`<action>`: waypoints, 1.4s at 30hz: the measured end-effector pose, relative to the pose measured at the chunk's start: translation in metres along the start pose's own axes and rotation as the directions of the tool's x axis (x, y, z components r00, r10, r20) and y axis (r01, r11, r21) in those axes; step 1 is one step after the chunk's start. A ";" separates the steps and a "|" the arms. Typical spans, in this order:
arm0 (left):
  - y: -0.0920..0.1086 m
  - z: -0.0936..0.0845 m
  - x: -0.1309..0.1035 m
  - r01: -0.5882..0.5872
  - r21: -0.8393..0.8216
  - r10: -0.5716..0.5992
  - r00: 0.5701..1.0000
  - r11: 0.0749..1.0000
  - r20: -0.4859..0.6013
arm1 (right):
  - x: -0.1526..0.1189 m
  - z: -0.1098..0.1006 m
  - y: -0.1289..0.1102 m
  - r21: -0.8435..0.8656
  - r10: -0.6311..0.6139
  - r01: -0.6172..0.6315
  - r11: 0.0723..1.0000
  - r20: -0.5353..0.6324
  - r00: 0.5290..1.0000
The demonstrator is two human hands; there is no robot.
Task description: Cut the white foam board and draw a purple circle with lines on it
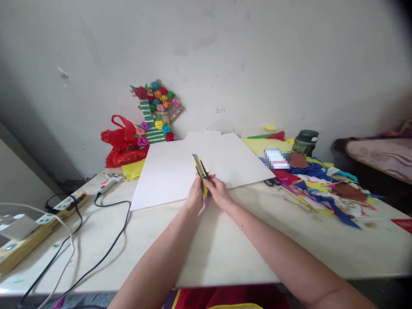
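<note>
A yellow and black utility knife (201,170) is held up between my two hands, its silver blade slid out and pointing away from me. My left hand (195,193) is closed round the lower left side of the handle. My right hand (218,189) grips the same handle from the right, thumb pressed against it. Beneath and beyond the knife lies a large white board (170,171), flat on the table. The blade appears above the board; whether it touches the surface I cannot tell.
Left are a glue gun (108,184), a power strip (45,223) and loose cords. A red plastic bag (124,139) and paper-flower craft (154,116) stand behind. To the right lie scissors (273,182), a phone (277,159), colourful scraps (322,184) and a dark green bottle (305,143).
</note>
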State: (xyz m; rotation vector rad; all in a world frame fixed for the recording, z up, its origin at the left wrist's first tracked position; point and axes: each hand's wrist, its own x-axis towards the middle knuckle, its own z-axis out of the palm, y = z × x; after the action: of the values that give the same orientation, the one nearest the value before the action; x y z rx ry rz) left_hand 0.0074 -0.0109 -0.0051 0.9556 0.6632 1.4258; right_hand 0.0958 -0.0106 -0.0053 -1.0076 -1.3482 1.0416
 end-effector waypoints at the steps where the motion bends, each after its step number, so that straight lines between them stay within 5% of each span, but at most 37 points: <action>1: 0.000 0.001 0.000 0.005 0.009 -0.005 1.000 1.000 0.006 | 0.000 0.000 0.000 -0.003 0.014 -0.014 1.000 -0.015 1.000; 9: 0.001 0.007 -0.004 0.006 0.043 -0.007 0.999 0.999 0.036 | -0.001 0.000 0.002 0.019 0.069 -0.068 0.998 -0.098 0.993; 18: 0.016 -0.004 0.004 -0.010 0.071 0.007 0.999 0.997 0.045 | -0.003 0.004 -0.001 0.165 0.100 -0.115 0.980 0.096 0.990; 30: 0.002 -0.002 0.007 -0.027 0.061 0.022 0.997 0.998 0.079 | -0.002 0.004 -0.004 0.105 0.143 -0.129 0.986 -0.135 0.980; 42: 0.008 -0.010 0.007 -0.044 0.108 0.032 0.993 0.993 0.111 | -0.002 0.003 -0.001 0.087 0.109 -0.098 0.991 -0.125 0.986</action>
State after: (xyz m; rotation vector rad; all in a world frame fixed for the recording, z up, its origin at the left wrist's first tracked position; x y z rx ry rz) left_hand -0.0046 -0.0029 -0.0019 1.1293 0.6505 1.3707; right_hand 0.0931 -0.0130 -0.0053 -1.0754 -1.1496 1.0802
